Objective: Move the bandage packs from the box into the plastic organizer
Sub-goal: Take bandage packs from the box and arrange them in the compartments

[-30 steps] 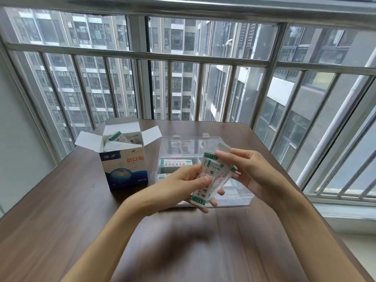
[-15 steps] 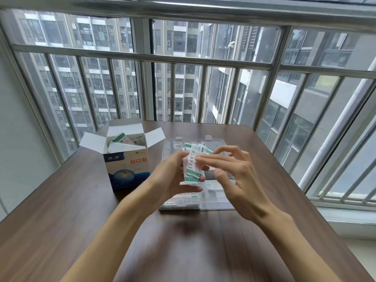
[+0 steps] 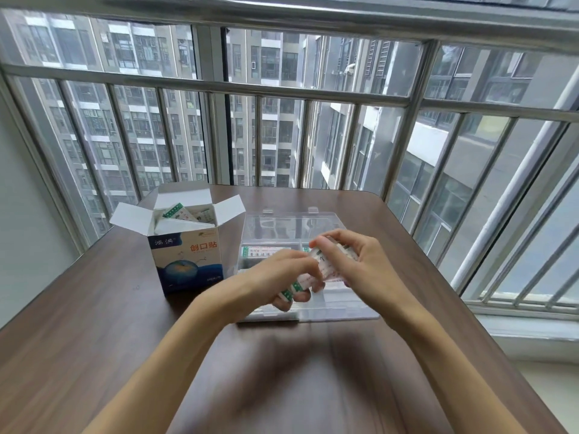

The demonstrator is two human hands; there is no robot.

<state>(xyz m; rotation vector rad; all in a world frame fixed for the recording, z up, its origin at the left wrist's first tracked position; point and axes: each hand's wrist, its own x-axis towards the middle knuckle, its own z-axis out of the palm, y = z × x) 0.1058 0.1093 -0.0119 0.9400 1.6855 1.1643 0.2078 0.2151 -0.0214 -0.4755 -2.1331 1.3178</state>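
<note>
An open white-and-blue bandage box (image 3: pixel 187 258) stands on the wooden table, with more packs (image 3: pixel 185 215) poking out of its top. Right of it lies the clear plastic organizer (image 3: pixel 338 308), lid open, with packs (image 3: pixel 261 251) lying in its left compartment. Above the organizer both hands hold one bundle of white packs with green ends (image 3: pixel 313 274). My left hand (image 3: pixel 279 280) grips the bundle's lower end from the left. My right hand (image 3: pixel 360 261) pinches its upper end from the right. The bundle is blurred and partly hidden by fingers.
The brown table (image 3: pixel 282 371) reaches to a metal window grille (image 3: pixel 282 89) at the back and right. Its right edge runs close to the sill. A wall stands at the left.
Both hands have sunk with the bundle, down over the organizer. The bundle has turned from upright to slanted, its lower end toward me.
</note>
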